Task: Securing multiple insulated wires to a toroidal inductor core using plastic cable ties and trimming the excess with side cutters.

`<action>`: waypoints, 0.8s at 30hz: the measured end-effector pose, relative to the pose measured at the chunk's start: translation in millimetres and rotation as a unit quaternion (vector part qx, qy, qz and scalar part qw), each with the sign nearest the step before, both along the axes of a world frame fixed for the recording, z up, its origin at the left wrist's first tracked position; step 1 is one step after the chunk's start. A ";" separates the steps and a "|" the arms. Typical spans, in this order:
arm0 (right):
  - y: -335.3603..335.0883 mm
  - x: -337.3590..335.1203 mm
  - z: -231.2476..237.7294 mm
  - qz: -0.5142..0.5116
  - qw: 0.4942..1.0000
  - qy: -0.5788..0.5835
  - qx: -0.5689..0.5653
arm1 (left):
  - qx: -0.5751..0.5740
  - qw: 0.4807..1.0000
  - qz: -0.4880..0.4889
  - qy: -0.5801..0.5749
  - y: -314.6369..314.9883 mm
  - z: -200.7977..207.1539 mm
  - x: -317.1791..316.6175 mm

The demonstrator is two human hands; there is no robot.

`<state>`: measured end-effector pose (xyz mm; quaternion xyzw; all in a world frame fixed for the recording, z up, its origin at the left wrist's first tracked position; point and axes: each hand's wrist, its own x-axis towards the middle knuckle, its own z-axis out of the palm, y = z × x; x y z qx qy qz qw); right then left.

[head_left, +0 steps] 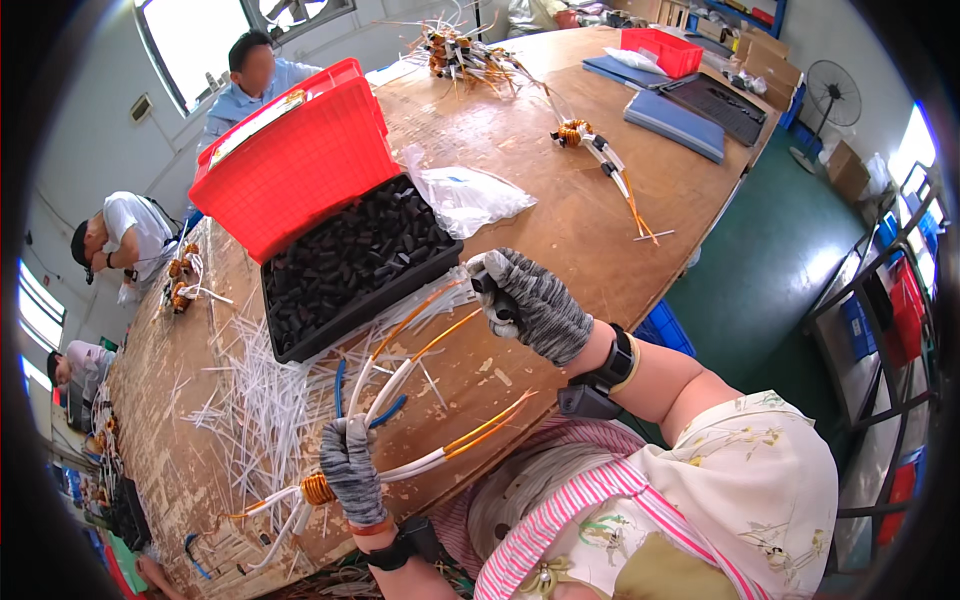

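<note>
My left hand (351, 472), in a grey knit glove, is closed around the white-sleeved wires (398, 388) of a copper-wound coil (318, 489) near the front edge of the table. Bare orange-copper ends stick up from the sleeves, and a short blue sleeve (388, 412) shows beside them. My right hand (535, 308), gloved alike, is raised near the upper wire ends with its fingers curled in. Small black pieces (503, 314) show in its grip, partly hidden by the fingers. Left of it stands a black tray (370, 305) heaped with similar black pieces.
A red bin (300, 150) leans tilted behind the tray, beside a clear plastic bag (470, 195). Cut white sleeves (255, 385) litter the table. Another coil (573, 133), a wire bundle (455, 55) and blue folders (675, 125) lie farther off. Co-workers sit at far left.
</note>
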<state>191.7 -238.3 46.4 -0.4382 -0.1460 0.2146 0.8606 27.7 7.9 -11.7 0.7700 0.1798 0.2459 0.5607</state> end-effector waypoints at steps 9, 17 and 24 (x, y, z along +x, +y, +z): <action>6.6 -9.0 14.9 -0.092 0.994 -0.055 -0.037 | 0.001 1.000 -0.006 -0.008 0.1 -2.1 0.1; 10.0 -14.5 22.2 -0.112 0.989 -0.082 -0.058 | 0.005 1.000 0.006 0.000 -1.7 -1.1 0.5; 25.0 -14.5 20.0 -0.114 0.978 -0.144 -0.100 | 0.024 1.000 -0.009 0.002 0.6 -0.7 -0.3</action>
